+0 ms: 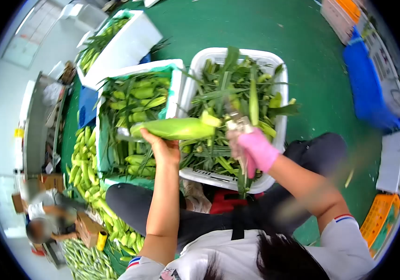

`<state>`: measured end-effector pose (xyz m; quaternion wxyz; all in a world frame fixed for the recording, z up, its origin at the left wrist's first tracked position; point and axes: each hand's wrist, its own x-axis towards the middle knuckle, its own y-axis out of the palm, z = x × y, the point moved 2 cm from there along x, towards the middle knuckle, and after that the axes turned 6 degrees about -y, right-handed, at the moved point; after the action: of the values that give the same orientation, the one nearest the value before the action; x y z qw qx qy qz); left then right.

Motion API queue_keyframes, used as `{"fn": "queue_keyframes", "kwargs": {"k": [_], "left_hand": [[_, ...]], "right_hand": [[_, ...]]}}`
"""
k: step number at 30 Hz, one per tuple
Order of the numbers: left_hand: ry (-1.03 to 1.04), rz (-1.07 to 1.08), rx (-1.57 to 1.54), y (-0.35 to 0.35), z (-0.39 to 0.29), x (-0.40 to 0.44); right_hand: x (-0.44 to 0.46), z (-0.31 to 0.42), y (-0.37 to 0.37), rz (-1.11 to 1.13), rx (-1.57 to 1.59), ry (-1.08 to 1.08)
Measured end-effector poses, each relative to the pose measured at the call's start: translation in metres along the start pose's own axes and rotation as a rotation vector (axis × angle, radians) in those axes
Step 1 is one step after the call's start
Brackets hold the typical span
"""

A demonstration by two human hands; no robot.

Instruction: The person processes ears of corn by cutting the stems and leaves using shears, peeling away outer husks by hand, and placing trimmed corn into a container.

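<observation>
Grips a smooth, green, husk-wrapped corn ear [176, 129] in the bare left hand [161, 149], closed around one end. Grips metal shears [238, 123] in the pink-gloved right hand [252, 148]; cannot judge blade spread. Suspends the ear above the left rim of a white plastic basket [282, 88] of green leaves [211, 100], beside a white foam box [176, 86].

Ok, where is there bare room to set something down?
Mostly bare green floor: between white basket and blue bin, and beyond the basket's far rim. Crowded: the basket and foam box under the held corn, both full; also the corn pile leftward.
</observation>
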<state>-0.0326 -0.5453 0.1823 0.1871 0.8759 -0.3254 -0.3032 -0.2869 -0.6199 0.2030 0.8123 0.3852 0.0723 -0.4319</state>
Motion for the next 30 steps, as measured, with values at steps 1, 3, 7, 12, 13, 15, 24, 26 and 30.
{"fn": "queue_keyframes", "kwargs": {"k": [1,3,7,12,13,15,24,26,30], "left_hand": [[0.007,-0.01,0.044,-0.006,-0.006,-0.001],[0.054,-0.026,0.069,0.0,-0.011,-0.001],[-0.088,-0.027,-0.129,0.041,-0.005,-0.017],[-0.135,0.167,-0.181,0.066,0.007,-0.02],[-0.175,0.206,-0.222,0.071,0.009,-0.021],[-0.223,0.172,-0.176,0.083,0.019,-0.019],[-0.008,0.153,0.728,0.039,0.055,0.042],[0.274,0.075,1.204,0.018,0.057,0.05],[0.489,0.048,0.929,0.046,0.019,-0.012]], "right_hand": [[-0.001,0.003,-0.002,-0.103,0.051,0.054],[-0.001,0.02,-0.011,-0.196,0.043,-0.077],[0.006,0.028,0.004,-0.053,-0.665,-0.502],[0.0,0.024,0.013,0.179,-0.632,-0.385],[0.002,0.023,0.012,0.196,-0.62,-0.333],[0.009,0.013,0.01,0.207,-0.521,-0.321],[0.018,0.03,-0.007,0.134,0.055,-0.183],[0.022,0.041,-0.012,0.063,0.014,-0.306],[0.016,0.044,-0.001,-0.05,-0.318,-0.382]]}}
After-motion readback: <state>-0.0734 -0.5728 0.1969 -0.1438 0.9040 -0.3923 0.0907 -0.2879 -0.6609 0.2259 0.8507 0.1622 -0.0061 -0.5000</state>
